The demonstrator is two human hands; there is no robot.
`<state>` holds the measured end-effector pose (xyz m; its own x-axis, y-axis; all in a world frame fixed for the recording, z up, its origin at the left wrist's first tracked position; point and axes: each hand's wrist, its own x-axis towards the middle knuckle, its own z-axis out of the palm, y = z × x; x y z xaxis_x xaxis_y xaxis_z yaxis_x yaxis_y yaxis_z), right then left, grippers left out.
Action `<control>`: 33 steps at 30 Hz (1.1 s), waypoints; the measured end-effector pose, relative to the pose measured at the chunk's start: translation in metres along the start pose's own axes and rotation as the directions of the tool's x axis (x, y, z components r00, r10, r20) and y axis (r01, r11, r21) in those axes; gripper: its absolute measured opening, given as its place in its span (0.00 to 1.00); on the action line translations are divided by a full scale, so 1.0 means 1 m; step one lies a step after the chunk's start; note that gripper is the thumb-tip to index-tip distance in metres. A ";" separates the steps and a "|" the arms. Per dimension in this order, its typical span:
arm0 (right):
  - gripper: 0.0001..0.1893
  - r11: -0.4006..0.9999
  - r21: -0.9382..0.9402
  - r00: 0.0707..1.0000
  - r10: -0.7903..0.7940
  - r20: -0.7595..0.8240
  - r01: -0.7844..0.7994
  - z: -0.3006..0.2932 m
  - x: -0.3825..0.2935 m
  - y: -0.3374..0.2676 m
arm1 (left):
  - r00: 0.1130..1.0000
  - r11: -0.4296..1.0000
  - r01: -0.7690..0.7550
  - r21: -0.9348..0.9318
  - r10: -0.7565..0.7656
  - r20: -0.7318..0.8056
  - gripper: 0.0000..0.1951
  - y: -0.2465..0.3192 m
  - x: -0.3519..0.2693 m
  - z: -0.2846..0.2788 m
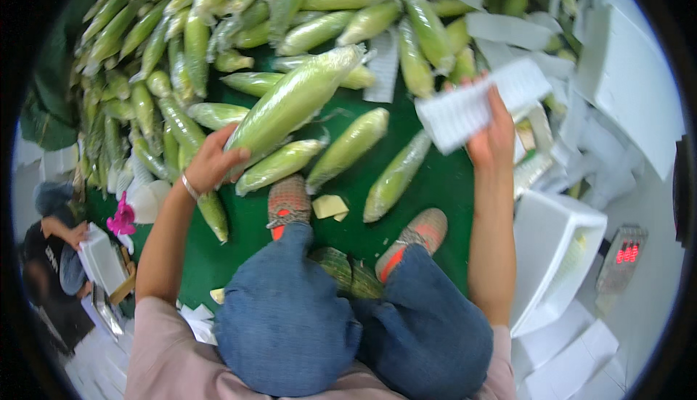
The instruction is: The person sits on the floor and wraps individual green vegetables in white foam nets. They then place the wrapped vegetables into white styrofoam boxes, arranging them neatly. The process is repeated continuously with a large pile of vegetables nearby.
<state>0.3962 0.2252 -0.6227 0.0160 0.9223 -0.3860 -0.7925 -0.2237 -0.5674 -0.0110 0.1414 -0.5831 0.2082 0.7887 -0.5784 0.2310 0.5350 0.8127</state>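
Observation:
My left hand [215,163] grips the lower end of a large ear of corn [297,95] in its green husk, wrapped in clear plastic film. The ear is raised and tilts up to the right. In my right hand [490,133] is a flattened white foam net sleeve [454,117], pinched between thumb and fingers. Another wrapped ear [280,166] shows just below the held one. Two more, a middle ear [348,149] and a right-hand ear [397,177], rest on the green floor covering [337,236] near my shoes.
A large heap of wrapped corn [321,32] spreads ahead. Loose foam sleeves [514,30] lie at its right. White foam boxes [544,258] and a scale display with red digits [626,253] stand at right. At far left, a person [49,269] handles a white box [101,253].

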 end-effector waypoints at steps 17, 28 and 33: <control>0.28 0.994 0.013 0.978 -0.108 0.178 0.108 0.065 -0.077 0.120 | 0.818 0.568 -0.460 0.683 0.570 0.077 0.28 0.045 0.041 0.139; 0.37 0.841 -0.356 0.879 -0.467 -0.096 0.408 -0.006 -0.163 -0.074 | 0.777 0.873 -0.482 0.081 0.383 0.499 0.45 0.074 -0.002 0.156; 0.47 -0.328 -0.907 0.539 -0.830 0.143 -0.265 -0.111 -0.292 -0.201 | 0.928 0.806 -0.374 0.460 0.325 0.185 0.21 0.034 0.008 0.074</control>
<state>0.6186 -0.0342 -0.4769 0.5789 0.7283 0.3666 0.8089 -0.4562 -0.3710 0.0687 0.1434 -0.5650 0.4437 0.8494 -0.2858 0.5451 -0.0027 0.8384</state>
